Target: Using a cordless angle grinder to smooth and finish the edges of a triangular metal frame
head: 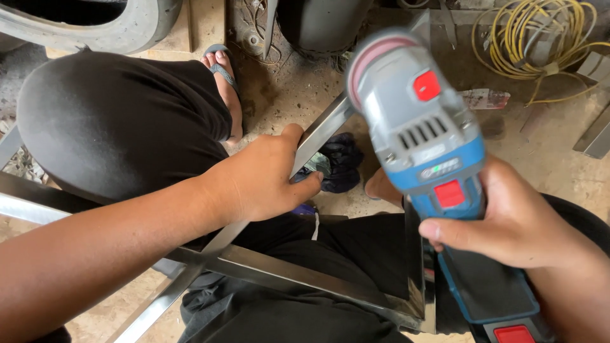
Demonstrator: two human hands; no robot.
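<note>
Angle grinder (422, 127): clamped in right hand (515, 216), disc end pointing away. Left hand (267, 181), fingers wrapped, grips the steel bar (324, 130) running diagonally, just left of the disc.

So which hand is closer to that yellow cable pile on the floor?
Right. The right hand holds the blue angle grinder below the yellow cable; the left hand grips the metal bar, farther left.

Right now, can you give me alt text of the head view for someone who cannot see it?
A right hand holds a blue-and-grey angle grinder raised above a shiny metal frame, while the left hand grips one of the frame's bars. The person sits over a dirt floor, with yellow coiled cable beyond.
</note>
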